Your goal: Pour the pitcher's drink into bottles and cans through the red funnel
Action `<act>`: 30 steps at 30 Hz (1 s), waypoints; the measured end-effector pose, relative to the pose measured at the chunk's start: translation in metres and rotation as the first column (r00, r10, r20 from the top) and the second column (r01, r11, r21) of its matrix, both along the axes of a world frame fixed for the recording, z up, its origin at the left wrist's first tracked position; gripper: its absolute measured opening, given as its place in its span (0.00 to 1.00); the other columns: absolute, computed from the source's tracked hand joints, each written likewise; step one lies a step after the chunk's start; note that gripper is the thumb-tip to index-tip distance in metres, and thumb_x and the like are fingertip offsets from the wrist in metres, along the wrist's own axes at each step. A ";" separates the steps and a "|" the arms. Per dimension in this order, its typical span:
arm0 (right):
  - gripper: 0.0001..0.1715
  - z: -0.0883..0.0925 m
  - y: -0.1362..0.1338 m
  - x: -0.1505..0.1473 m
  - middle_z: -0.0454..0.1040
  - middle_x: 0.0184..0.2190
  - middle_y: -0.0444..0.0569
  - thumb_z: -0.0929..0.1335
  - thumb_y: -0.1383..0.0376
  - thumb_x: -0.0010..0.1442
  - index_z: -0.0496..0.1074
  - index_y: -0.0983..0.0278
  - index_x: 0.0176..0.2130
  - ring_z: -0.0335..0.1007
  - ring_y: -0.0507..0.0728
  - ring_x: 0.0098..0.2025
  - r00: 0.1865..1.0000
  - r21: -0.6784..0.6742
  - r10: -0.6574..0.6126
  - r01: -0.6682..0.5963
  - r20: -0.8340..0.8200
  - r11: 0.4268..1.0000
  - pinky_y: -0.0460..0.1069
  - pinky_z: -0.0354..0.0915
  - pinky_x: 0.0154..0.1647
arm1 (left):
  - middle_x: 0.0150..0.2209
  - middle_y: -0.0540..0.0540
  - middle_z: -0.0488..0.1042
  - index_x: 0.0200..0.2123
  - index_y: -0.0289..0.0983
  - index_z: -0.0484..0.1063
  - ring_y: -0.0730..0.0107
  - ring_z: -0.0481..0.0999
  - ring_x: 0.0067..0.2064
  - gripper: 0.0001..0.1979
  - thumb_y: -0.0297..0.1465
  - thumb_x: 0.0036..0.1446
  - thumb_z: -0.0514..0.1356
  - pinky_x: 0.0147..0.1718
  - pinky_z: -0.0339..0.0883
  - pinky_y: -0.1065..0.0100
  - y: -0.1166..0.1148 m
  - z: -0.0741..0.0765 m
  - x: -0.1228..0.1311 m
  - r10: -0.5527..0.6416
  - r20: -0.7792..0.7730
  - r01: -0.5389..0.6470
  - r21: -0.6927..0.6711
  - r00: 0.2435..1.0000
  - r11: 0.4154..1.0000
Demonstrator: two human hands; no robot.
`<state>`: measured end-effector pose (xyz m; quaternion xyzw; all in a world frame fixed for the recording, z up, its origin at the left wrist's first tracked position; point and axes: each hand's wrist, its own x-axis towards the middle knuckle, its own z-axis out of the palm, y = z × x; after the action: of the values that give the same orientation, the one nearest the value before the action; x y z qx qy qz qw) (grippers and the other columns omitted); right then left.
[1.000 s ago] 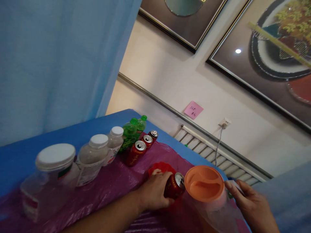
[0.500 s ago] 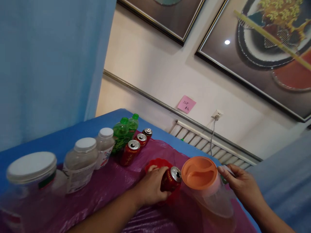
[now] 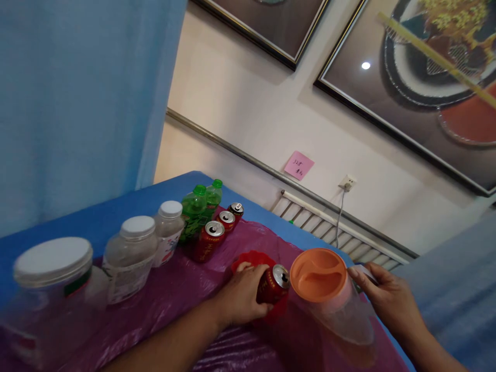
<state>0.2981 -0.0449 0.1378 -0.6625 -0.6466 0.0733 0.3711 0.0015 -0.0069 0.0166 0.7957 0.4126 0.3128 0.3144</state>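
Note:
My left hand point(image 3: 242, 294) is closed around a red drink can point(image 3: 270, 285), its opened silver top tilted to the right. Behind and under that hand is a red bowl or basket with a wavy rim point(image 3: 253, 258), mostly hidden. My right hand point(image 3: 387, 294) is closed on the pale handle of a clear plastic jug point(image 3: 344, 323) with an orange lid point(image 3: 318, 276). The jug leans, and its lid is close beside the can's top. The fingers behind the handle are partly hidden.
Red cans point(image 3: 209, 243) stand in a row with green plastic bottles point(image 3: 192, 212) behind. White-lidded clear jars point(image 3: 129, 263) line the left side. A purple plastic sheet point(image 3: 170, 305) covers part of the blue table point(image 3: 116, 206). A radiator point(image 3: 310, 222) is beyond the table edge.
The view has shifted slightly. Both hands keep their holds on the can and the jug, with hardly any movement.

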 end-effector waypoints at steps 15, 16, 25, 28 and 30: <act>0.32 -0.002 -0.002 0.002 0.61 0.17 0.40 0.69 0.38 0.54 0.66 0.61 0.19 0.59 0.52 0.21 0.994 0.043 -0.008 0.003 0.113 0.999 0.45 0.57 0.21 | 0.49 0.46 0.78 0.52 0.44 0.70 0.50 0.75 0.54 0.29 0.35 0.45 0.69 0.61 0.58 0.52 0.000 0.001 0.000 0.008 -0.011 -0.008 -0.007 1.000 1.000; 0.33 -0.002 -0.003 0.002 0.61 0.17 0.40 0.68 0.37 0.54 0.66 0.60 0.19 0.59 0.52 0.21 0.993 0.044 -0.011 0.006 0.118 0.999 0.45 0.57 0.21 | 0.49 0.46 0.78 0.52 0.44 0.69 0.50 0.75 0.54 0.29 0.35 0.45 0.69 0.61 0.58 0.52 -0.001 0.000 0.000 0.007 -0.008 -0.007 -0.003 1.000 1.000; 0.33 -0.005 -0.002 0.004 0.59 0.16 0.40 0.68 0.37 0.54 0.64 0.60 0.19 0.57 0.52 0.21 0.989 0.071 -0.049 0.040 0.137 0.997 0.45 0.56 0.21 | 0.50 0.46 0.78 0.51 0.44 0.70 0.49 0.75 0.54 0.28 0.36 0.45 0.69 0.61 0.58 0.51 -0.001 0.001 0.000 0.006 -0.015 -0.006 -0.022 1.000 1.000; 0.31 -0.006 -0.002 0.004 0.59 0.17 0.40 0.68 0.38 0.54 0.65 0.60 0.19 0.58 0.52 0.21 0.991 0.061 -0.044 0.037 0.125 0.997 0.46 0.57 0.21 | 0.51 0.46 0.78 0.53 0.44 0.69 0.49 0.75 0.54 0.29 0.36 0.45 0.69 0.61 0.59 0.51 -0.002 0.002 0.000 0.009 -0.017 -0.010 -0.021 1.000 1.000; 0.31 -0.006 -0.003 0.004 0.59 0.17 0.40 0.69 0.39 0.54 0.64 0.60 0.19 0.58 0.52 0.21 0.992 0.065 -0.041 0.034 0.119 0.997 0.45 0.56 0.21 | 0.51 0.46 0.78 0.53 0.44 0.69 0.49 0.75 0.54 0.30 0.36 0.45 0.69 0.61 0.59 0.52 -0.002 0.001 0.000 0.007 -0.013 -0.007 -0.016 1.000 1.000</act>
<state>0.3021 -0.0481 0.1322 -0.6658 -0.6571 0.0061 0.3535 0.0010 -0.0085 0.0180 0.7936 0.4202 0.3052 0.3171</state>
